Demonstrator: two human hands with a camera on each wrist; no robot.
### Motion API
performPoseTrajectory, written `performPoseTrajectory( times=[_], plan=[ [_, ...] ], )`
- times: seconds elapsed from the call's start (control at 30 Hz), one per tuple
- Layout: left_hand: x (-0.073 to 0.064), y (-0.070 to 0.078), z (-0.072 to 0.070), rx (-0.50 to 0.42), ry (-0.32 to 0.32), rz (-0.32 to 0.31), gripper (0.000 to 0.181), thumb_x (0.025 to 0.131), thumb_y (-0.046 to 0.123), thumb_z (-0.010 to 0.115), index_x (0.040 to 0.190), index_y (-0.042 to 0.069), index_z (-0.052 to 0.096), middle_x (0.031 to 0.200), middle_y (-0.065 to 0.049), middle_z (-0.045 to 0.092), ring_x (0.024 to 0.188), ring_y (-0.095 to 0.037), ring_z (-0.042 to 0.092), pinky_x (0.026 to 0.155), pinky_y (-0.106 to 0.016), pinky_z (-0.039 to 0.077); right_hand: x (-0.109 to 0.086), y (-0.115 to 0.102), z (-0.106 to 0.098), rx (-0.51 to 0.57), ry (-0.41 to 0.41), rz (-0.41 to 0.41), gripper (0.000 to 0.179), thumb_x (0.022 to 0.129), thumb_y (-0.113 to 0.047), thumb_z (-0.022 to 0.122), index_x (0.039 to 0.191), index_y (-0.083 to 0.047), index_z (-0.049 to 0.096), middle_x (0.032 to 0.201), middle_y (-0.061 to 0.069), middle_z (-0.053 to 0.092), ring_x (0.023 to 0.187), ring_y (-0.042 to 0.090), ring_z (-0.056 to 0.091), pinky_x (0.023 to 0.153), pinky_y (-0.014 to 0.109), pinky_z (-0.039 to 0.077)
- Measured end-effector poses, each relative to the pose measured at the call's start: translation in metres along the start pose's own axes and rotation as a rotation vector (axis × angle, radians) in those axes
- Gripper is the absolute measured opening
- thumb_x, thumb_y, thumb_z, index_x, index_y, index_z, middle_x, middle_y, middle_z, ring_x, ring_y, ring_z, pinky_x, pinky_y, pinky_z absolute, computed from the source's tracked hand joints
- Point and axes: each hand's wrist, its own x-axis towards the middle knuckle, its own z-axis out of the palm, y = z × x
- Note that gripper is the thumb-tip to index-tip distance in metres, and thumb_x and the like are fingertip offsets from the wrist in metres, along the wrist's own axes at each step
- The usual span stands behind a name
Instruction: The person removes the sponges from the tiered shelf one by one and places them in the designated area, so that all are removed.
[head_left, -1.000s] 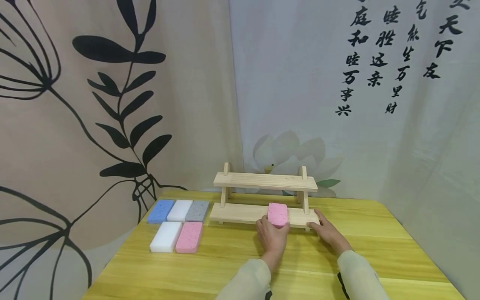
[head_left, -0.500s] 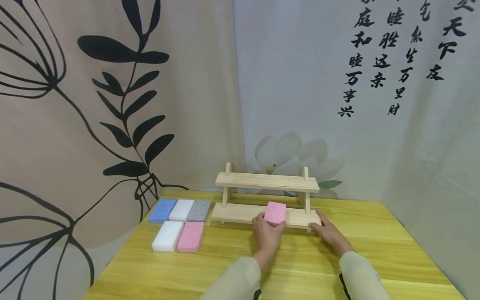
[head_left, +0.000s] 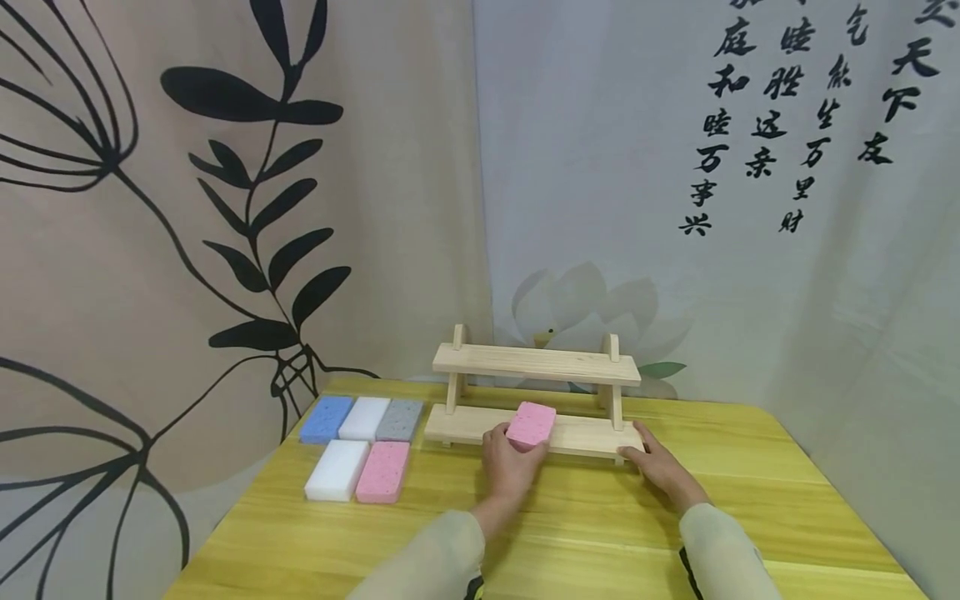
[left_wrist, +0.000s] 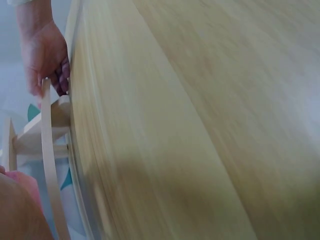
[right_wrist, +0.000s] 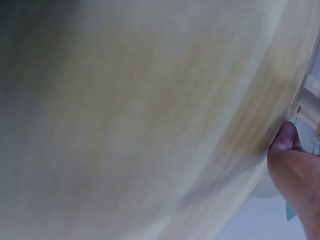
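A two-tier wooden shelf rack stands at the back of the table. My left hand grips a pink sponge by its sides, close over the lower board, left of its middle. In the left wrist view, part of this pink sponge shows beyond the left hand. At the lower board's right end, my right hand holds the edge, thumb in front and fingers behind. Only part of the right hand shows at the edge of the right wrist view.
Left of the rack lie a blue sponge, a white one and a grey sponge in a row. A thicker white sponge and another pink sponge lie in front. A printed curtain hangs behind the table.
My left hand has slid leftward along the lower board with the pink sponge, which is now slightly tilted. The right hand stays at the board's right end.
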Motion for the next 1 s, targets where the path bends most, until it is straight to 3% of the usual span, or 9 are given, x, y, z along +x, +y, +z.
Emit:
performPoseTrajectory(
  times=[0.43,1.0],
  plan=[
    [0.012,-0.013,-0.032,-0.026,-0.055,0.040,0.066,0.067,0.021,0.090,0.117,-0.006,0.057,0.109,-0.014,0.053,0.102,-0.030,0.052,0.091,-0.043,0.044,-0.010,-0.011,0.003,-0.017,0.022,-0.009,0.094,0.096,-0.052,0.055,0.159,-0.007,0.000,0.159,0.033,-0.001,0.144,0.052,0.002,0.112,0.067,0.008],
    [0.024,-0.033,-0.066,-0.058,-0.076,0.048,0.065,0.071,0.022,0.089,0.119,-0.007,0.057,0.113,-0.018,0.054,0.107,-0.032,0.053,0.097,-0.046,0.044,-0.008,-0.007,0.003,-0.001,0.004,0.024,0.092,0.096,-0.053,0.054,0.160,-0.016,-0.002,0.162,0.026,-0.004,0.146,0.047,0.000,0.115,0.064,0.007]
  ],
)
